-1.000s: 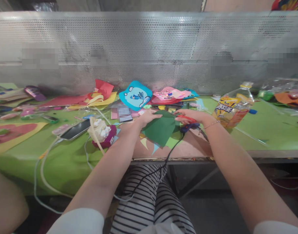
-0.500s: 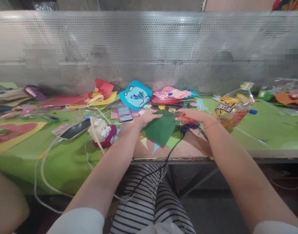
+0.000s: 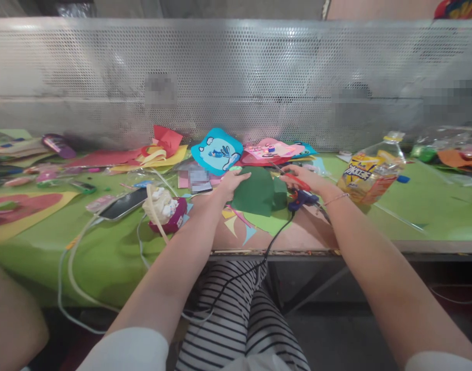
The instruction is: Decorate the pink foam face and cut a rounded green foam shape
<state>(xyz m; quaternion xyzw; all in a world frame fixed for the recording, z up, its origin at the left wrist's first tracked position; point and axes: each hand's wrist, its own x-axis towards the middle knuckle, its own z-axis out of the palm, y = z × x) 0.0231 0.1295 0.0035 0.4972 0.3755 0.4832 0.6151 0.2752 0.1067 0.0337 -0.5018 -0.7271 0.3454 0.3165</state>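
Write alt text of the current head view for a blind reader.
A person's left hand holds dark green paper and the right hand holds red-handled scissors beside it, over a cluttered table. A dark blue corded tool and a labelled bottle are nearby.

Two hands (image 3: 229, 184) (image 3: 307, 179), one pair of scissors (image 3: 299, 182)

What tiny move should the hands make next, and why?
Probably the right hand should ease the red-handled scissors to the edge of the dark green paper. The left hand holds the sheet by its left side, and the scissors are close to its upper right corner; whether they touch it is hard to tell.
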